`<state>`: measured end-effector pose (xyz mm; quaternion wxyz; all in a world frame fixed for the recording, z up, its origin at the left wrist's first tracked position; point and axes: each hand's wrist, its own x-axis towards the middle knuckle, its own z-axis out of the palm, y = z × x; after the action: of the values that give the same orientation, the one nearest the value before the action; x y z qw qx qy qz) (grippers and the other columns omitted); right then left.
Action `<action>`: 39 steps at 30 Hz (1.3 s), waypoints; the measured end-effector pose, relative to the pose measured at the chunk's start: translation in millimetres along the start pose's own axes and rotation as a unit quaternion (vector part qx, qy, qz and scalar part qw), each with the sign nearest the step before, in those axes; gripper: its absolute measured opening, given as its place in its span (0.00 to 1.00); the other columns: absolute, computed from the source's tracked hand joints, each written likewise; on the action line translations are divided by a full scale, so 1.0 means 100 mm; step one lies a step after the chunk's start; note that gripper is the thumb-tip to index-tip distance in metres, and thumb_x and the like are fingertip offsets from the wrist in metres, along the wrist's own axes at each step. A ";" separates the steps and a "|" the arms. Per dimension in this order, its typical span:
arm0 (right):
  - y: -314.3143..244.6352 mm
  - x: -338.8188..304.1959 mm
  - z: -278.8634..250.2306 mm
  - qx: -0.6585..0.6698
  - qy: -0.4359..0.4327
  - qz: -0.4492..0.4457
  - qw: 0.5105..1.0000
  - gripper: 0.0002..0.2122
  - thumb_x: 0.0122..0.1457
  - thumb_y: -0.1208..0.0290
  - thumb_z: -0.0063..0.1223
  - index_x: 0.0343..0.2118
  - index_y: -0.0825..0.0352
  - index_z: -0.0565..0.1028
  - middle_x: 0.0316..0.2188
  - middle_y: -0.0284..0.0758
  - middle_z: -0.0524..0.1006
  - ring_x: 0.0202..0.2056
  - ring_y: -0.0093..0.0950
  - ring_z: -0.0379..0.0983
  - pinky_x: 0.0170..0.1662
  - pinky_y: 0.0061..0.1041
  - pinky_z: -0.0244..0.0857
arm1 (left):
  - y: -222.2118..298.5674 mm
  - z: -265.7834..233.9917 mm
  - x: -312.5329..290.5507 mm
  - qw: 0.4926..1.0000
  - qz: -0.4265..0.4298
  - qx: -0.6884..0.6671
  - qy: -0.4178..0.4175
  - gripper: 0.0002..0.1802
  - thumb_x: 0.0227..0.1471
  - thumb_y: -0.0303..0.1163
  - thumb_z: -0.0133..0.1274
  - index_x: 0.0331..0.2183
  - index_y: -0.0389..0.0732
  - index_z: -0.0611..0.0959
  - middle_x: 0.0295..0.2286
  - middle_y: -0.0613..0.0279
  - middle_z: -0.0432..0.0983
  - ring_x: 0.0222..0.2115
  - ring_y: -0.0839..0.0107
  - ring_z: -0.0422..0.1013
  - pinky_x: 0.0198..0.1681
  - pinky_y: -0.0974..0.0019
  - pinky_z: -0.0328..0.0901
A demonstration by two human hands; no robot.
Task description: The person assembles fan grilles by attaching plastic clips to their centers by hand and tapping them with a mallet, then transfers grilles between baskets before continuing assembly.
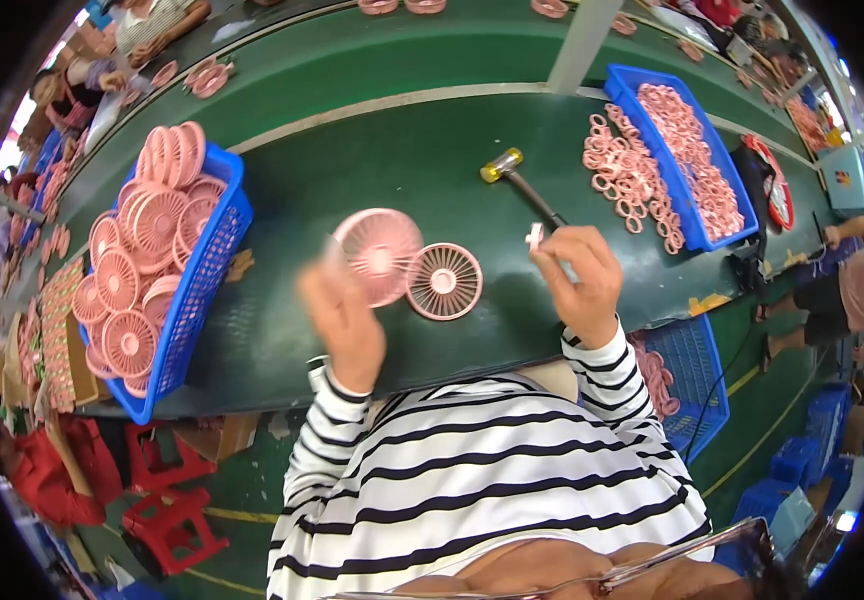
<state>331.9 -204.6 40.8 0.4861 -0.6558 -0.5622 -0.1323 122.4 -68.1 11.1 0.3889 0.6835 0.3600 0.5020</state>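
Two round pink fan grilles lie side by side on the green table. The larger, deeper fan grille [379, 257] is on the left, and the flatter fan grille [444, 282] slightly overlaps its right edge. My left hand [340, 315] is at the left rim of the larger one; motion smears its fingers, so I cannot make out its grip. To the right, my right hand [584, 277] is raised over the table, thumb and fingertips pinching a small pink plastic piece [535, 237]. A hammer with a yellow head [503, 165] lies just beyond, its dark handle running toward my right hand.
At left, a blue basket [202, 270] is heaped with pink grilles. Loose pink rings [624, 170] lie beside a blue tray [659, 183] full of small pink parts at right. Below the table edge stands another blue crate [689, 375]. Red stools [177, 530] and co-workers surround the bench.
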 end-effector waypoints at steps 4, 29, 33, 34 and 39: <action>-0.32 0.06 0.23 0.082 -0.026 -0.085 0.993 0.09 0.41 0.79 0.67 0.26 0.66 0.76 0.25 0.34 0.75 0.25 0.32 0.72 0.27 0.28 0.66 | 0.02 0.25 -0.12 0.978 -0.089 -0.162 -0.096 0.14 0.66 0.37 0.37 0.41 0.35 0.69 0.33 0.67 0.65 0.31 0.82 0.61 0.36 0.77 0.60; -0.21 -0.03 0.11 0.125 -0.235 -0.068 0.961 0.17 0.51 0.65 0.61 0.45 0.60 0.78 0.53 0.36 0.73 0.58 0.44 0.64 0.61 0.47 0.52 | 0.31 0.09 -0.16 0.874 -0.211 -0.309 -0.311 0.27 0.57 0.28 0.54 0.55 0.31 0.65 0.47 0.57 0.71 0.46 0.71 0.69 0.52 0.67 0.64; 0.34 -0.07 -0.08 -0.023 -0.075 0.240 0.968 0.17 0.54 0.72 0.58 0.47 0.68 0.75 0.46 0.45 0.75 0.43 0.37 0.75 0.44 0.30 0.69 | 0.11 0.07 -0.08 0.988 0.104 0.027 -0.108 0.19 0.56 0.18 0.49 0.51 0.31 0.72 0.44 0.49 0.76 0.39 0.67 0.75 0.44 0.67 0.68; 0.65 -0.10 -0.17 -0.175 0.002 0.180 0.968 0.15 0.54 0.69 0.58 0.44 0.68 0.75 0.42 0.46 0.76 0.37 0.40 0.75 0.39 0.34 0.69 | 0.13 -0.02 -0.01 0.982 0.040 0.040 -0.179 0.20 0.61 0.24 0.43 0.55 0.32 0.68 0.50 0.49 0.71 0.51 0.60 0.68 0.56 0.56 0.60; 1.75 -0.70 -0.69 -0.417 -0.048 0.072 0.905 0.09 0.58 0.67 0.51 0.28 0.70 0.74 0.29 0.46 0.75 0.34 0.45 0.71 0.37 0.41 0.65 | -0.29 -0.31 -0.09 0.895 0.142 0.360 -0.221 0.27 0.50 0.31 0.56 0.53 0.44 0.72 0.60 0.44 0.54 0.60 0.39 0.50 0.58 0.35 0.47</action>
<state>486.2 -283.1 -61.3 0.1491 -0.8428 -0.4298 -0.2876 87.9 -57.9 -12.3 0.1102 0.9139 0.3202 0.2239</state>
